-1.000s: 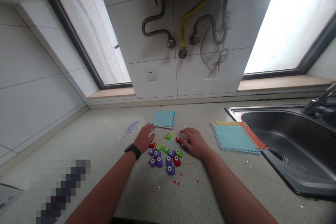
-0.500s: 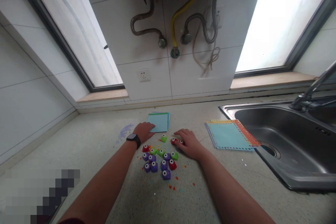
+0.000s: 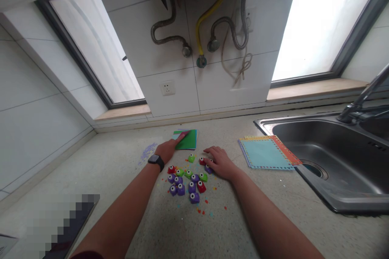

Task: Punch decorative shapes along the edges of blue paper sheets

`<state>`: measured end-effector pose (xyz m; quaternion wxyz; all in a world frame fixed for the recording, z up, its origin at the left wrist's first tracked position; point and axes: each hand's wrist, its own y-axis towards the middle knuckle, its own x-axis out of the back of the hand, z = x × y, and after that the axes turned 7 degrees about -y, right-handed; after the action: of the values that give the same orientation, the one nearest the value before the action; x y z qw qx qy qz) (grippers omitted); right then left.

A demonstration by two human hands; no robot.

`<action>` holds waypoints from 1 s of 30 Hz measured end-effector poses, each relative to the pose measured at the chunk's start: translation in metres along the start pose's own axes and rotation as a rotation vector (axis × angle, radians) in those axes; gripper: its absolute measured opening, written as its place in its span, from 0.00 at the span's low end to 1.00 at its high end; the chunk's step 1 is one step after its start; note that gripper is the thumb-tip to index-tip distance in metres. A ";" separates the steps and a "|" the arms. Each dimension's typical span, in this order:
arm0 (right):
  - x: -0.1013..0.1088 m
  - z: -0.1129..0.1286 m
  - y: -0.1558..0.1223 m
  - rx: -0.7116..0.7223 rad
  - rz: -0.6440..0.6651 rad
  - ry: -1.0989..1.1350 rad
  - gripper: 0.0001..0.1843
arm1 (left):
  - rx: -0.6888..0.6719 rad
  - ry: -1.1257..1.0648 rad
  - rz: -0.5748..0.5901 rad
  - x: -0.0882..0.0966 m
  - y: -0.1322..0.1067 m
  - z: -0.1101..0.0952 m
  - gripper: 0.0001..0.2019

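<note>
My left hand (image 3: 170,149), a dark watch on its wrist, reaches onto the small stack of coloured paper. Its stretched fingers lie across a green sheet (image 3: 190,141), somewhat blurred. Part of a light blue sheet (image 3: 176,135) shows left of the green one. My right hand (image 3: 221,162) rests on the counter with its fingers spread. Its fingertips are by a red craft punch (image 3: 202,160), and its thumb lies over a purple punch (image 3: 208,168), partly hidden. Several more red, green and purple eye-shaped punches (image 3: 191,187) sit between my forearms.
Light blue, orange and yellow sheets with punched edges (image 3: 267,153) lie at the right, beside the steel sink (image 3: 319,204). Tiny paper bits (image 3: 203,212) are scattered around the punches. Purple confetti (image 3: 148,152) lies left of my wrist. Pipes and a socket (image 3: 167,88) are on the wall.
The light blue sheet that covered the small stack now shows only at its left, and green lies uncovered. My left fingers have moved up and right across the stack. My right hand has barely moved.
</note>
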<state>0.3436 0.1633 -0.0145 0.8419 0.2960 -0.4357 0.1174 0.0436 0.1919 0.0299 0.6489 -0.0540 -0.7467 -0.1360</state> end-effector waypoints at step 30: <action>-0.004 -0.005 0.002 -0.048 -0.015 0.010 0.15 | 0.017 0.012 -0.010 -0.013 0.019 0.013 0.15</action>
<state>0.3431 0.1680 -0.0193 0.8518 0.2785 -0.4318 0.1021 0.0385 0.2152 0.0187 0.6530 -0.0439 -0.7442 -0.1331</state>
